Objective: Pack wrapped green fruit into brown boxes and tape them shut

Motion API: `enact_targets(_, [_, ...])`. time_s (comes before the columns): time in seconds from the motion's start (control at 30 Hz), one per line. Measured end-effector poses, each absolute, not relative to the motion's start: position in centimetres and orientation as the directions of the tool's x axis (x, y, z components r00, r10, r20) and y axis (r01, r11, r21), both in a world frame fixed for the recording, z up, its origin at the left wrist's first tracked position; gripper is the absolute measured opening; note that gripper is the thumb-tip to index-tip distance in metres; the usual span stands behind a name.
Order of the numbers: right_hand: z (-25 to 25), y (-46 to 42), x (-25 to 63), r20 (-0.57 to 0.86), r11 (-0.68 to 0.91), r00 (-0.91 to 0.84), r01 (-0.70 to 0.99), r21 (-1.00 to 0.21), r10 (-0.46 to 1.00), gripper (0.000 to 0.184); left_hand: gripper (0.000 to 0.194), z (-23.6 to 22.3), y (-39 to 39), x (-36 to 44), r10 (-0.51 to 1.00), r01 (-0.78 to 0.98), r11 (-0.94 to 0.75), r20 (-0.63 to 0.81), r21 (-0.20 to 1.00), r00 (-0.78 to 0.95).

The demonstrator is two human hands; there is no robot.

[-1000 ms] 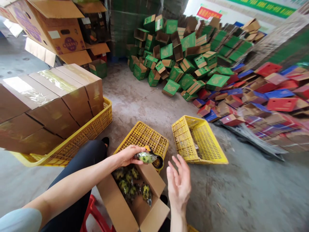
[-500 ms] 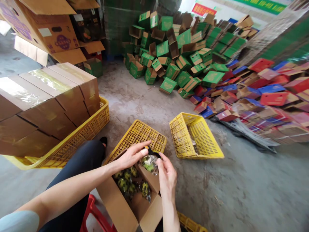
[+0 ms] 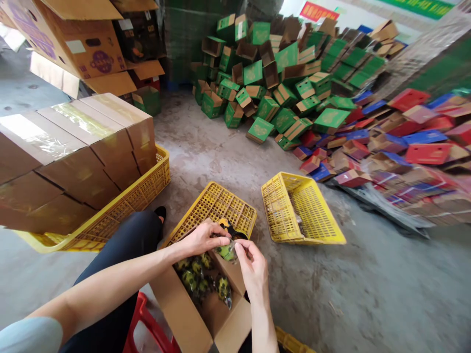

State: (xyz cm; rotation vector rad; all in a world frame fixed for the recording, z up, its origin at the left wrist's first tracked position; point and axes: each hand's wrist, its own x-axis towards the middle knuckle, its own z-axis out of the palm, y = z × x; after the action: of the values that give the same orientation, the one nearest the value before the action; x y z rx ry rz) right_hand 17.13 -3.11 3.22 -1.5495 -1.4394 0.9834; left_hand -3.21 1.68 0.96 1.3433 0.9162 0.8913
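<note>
A small clear packet with a green and black item (image 3: pixel 227 252) is held between both hands just above an open cardboard box (image 3: pixel 206 314). My left hand (image 3: pixel 200 239) grips its left end with curled fingers. My right hand (image 3: pixel 252 267) pinches its right end. Inside the box lie several more of the same packets (image 3: pixel 200 284). A tape dispenser (image 3: pixel 230 228) shows just behind the hands, on an upturned yellow crate (image 3: pixel 217 206).
A second yellow crate (image 3: pixel 300 211) lies tilted on the concrete floor to the right. On the left, sealed brown cartons (image 3: pixel 73 152) sit on a yellow crate (image 3: pixel 125 206). Heaps of green boxes (image 3: pixel 272 83) and red and blue boxes (image 3: pixel 397 147) fill the back.
My right hand, open and raised a second ago, came in and closed on the packet's right end. The packet stays above the box, now held by both hands.
</note>
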Motion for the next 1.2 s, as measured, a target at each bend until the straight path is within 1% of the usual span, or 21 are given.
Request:
enact_targets(0.1, [2.6,-3.0,17.8,-0.05,-0.101,0.181,0.283,-0.954,0.982,0.035,0.042,0.2,1.7,-3.1,0.905,-0.124,0.236,-0.171,0.964,0.389])
enact_targets(0.2, [2.2,-3.0,17.9,-0.116,-0.15,0.234,0.131,-0.98,0.965,0.04,0.048,-0.4,1.6,-2.8,0.884,-0.205,0.365,-0.27,0.908,0.381])
enact_targets(0.3, [2.5,-3.1,17.1,-0.177,-0.179,0.2,-0.008,-0.984,0.964,0.045,0.048,-0.4,1.5,-2.6,0.86,-0.28,0.452,-0.33,0.847,0.39])
enact_targets(0.4, [2.9,-3.3,16.1,-0.249,-0.236,0.095,-0.13,-0.963,0.964,0.05,0.049,-0.3,1.5,-2.5,0.842,-0.305,0.487,-0.347,0.818,0.413])
enact_targets(0.47, [2.9,-3.4,15.7,-0.319,-0.307,0.041,-0.182,-0.934,0.947,0.047,0.05,-0.4,1.5,-2.5,0.854,-0.278,0.458,-0.331,0.844,0.401])
enact_targets(0.53, [2.8,-3.5,15.7,-0.366,-0.352,0.035,-0.208,-0.913,0.93,0.044,0.051,-0.4,1.5,-2.5,0.868,-0.255,0.424,-0.309,0.869,0.388])
enact_targets(0.7, [2.5,-3.5,16.1,-0.362,-0.34,0.113,-0.181,-0.923,0.925,0.045,0.053,0.0,1.1,-2.4,0.822,-0.249,0.468,-0.314,0.848,0.475])
enact_targets(0.87, [3.0,-3.3,16.0,-0.369,-0.338,0.113,-0.226,-0.914,0.922,0.042,0.052,0.2,1.3,-2.2,0.822,-0.255,0.478,-0.326,0.841,0.467])
enact_targets(0.93, [3.1,-3.3,16.6,-0.369,-0.334,0.146,-0.219,-0.917,0.918,0.043,0.052,0.1,1.5,-2.4,0.833,-0.228,0.459,-0.327,0.859,0.447])
enact_targets(1.0, [3.0,-3.4,17.9,-0.355,-0.322,0.218,-0.173,-0.931,0.909,0.046,0.049,0.1,1.9,-2.9,0.853,-0.16,0.413,-0.319,0.897,0.413])
enact_targets(1.07, [2.8,-3.7,19.4,-0.336,-0.323,0.293,-0.095,-0.942,0.895,0.048,0.042,0.0,2.0,-3.5,0.857,-0.024,0.332,-0.291,0.943,0.426])
enact_targets(1.13, [2.7,-4.0,20.7,-0.323,-0.338,0.337,-0.016,-0.941,0.884,0.051,0.032,-0.2,1.7,-3.9,0.801,0.16,0.199,-0.254,0.967,0.541])
enact_targets(1.2, [2.9,-4.4,21.3,-0.32,-0.356,0.351,0.04,-0.934,0.88,0.053,0.021,-0.8,0.9,-3.9,0.688,0.286,0.04,-0.234,0.957,0.687])
